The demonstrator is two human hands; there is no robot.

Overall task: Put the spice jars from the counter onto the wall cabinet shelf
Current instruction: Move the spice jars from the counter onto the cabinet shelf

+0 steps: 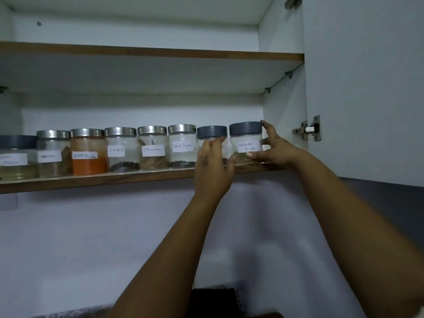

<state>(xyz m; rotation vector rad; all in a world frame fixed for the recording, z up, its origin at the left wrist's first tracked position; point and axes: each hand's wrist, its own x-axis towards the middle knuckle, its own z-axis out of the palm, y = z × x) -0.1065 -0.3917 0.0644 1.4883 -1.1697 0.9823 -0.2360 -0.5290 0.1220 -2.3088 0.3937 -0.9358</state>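
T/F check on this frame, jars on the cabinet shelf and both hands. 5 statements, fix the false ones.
1. The right hand grips the glass jar labelled Coriander Powder with the dark grey lid. True.
2. The glass jar of orange powder with a steel lid stands at the right end of the row. False: it is third from the left; the Coriander Powder jar is at the right end.
3. The steel-lidded glass jar labelled Cloves lies on its side. False: it stands upright.
4. The left hand covers the label of the grey-lidded glass jar beside Coriander Powder. True.
5. The upper wooden-edged shelf holds jars. False: none show there.
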